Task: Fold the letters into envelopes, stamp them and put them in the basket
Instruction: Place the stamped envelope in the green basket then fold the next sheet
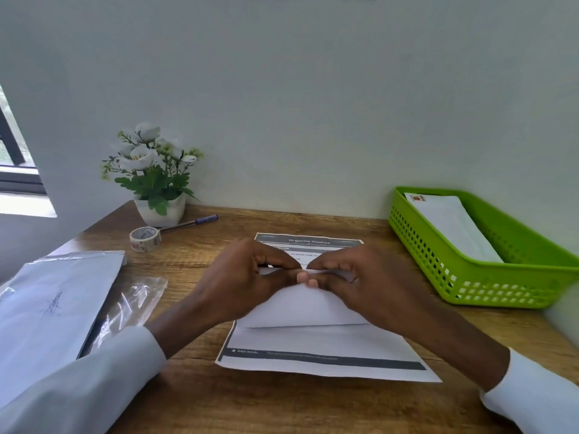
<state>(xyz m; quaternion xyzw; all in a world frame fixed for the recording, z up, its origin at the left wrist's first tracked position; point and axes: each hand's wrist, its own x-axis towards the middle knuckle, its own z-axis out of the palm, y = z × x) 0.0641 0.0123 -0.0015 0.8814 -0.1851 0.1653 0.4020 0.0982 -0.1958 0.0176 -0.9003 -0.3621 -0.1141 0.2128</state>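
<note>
A white envelope [300, 308] is held above a printed letter sheet [322, 352] that lies flat on the wooden desk. My left hand [247, 277] and my right hand [354, 277] both pinch the envelope's upper edge, fingertips meeting in the middle; the hands hide that edge. A green plastic basket [488, 286] stands at the right against the wall. Inside it lies one white envelope [454, 227] with a red stamp [417, 198] in its corner.
At the back left stand a potted white flower [150, 170], a roll of patterned tape [145, 239] and a pen [191, 223]. A stack of white envelopes [53, 308] and a clear plastic wrapper [131, 305] lie at the left edge.
</note>
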